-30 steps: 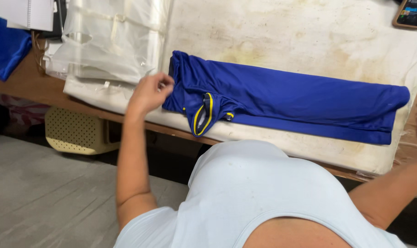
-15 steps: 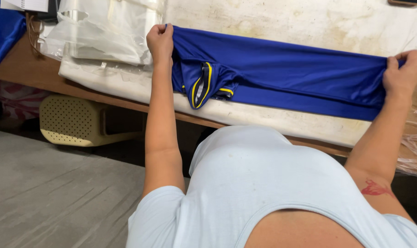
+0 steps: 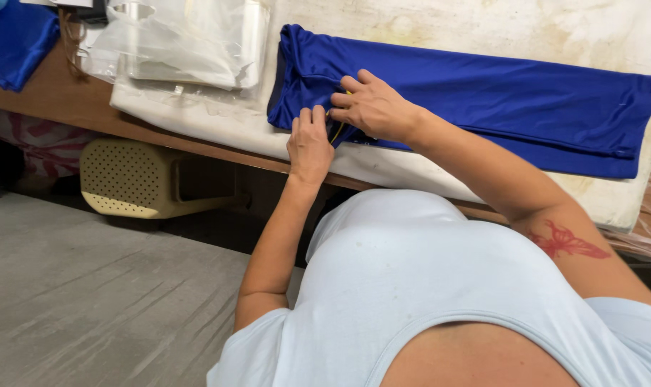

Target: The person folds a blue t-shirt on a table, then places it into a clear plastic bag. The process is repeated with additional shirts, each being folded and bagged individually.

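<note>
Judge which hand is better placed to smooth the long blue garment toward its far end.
Probably the right hand: it lies flat on the blue garment, nearest the long stretch. The left hand sits at the near edge by the yellow trim.

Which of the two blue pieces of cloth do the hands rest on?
The long folded blue garment spread on the white padded table, under the left hand and right hand. The other blue cloth lies untouched at the far left.

Looked like a garment workshop / packing stn: padded, stained worktable (image 3: 483,29) w/ folded blue garment (image 3: 483,93), stack of clear poly bags (image 3: 189,43), concrete floor (image 3: 89,301).
</note>
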